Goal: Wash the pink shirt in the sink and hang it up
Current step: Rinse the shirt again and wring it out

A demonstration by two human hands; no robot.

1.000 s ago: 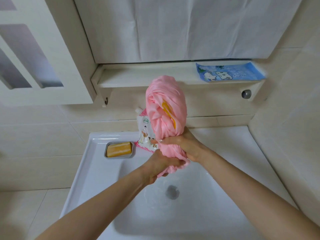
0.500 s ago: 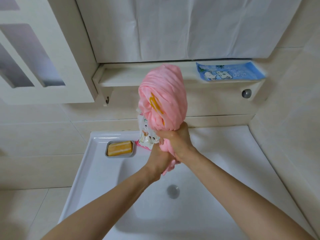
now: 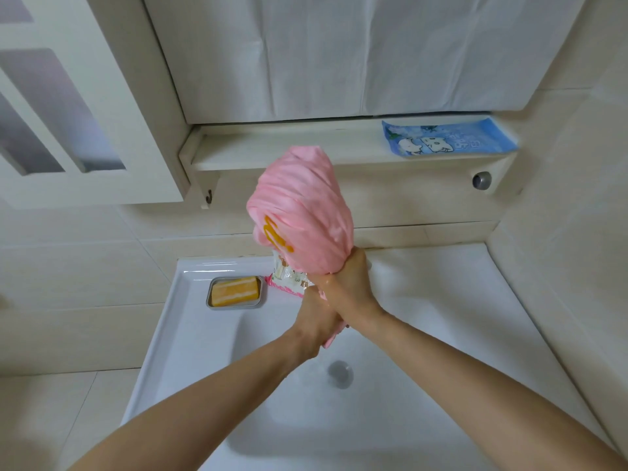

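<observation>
At left, a bar of orange soap (image 3: 234,292) lies in a metal dish (image 3: 234,306) on the rim of a white sink (image 3: 176,334). Toward the centre, the left hand (image 3: 316,324) curls its fingers round the lower tail of a twisted pink shirt (image 3: 302,212), held upright above the basin. Just to the right, the right hand (image 3: 346,287) clamps the narrow neck below the bulging bundle. The wet cloth looks soft, heavy and slippery, so the tight twisted part seems the safest place to grip.
</observation>
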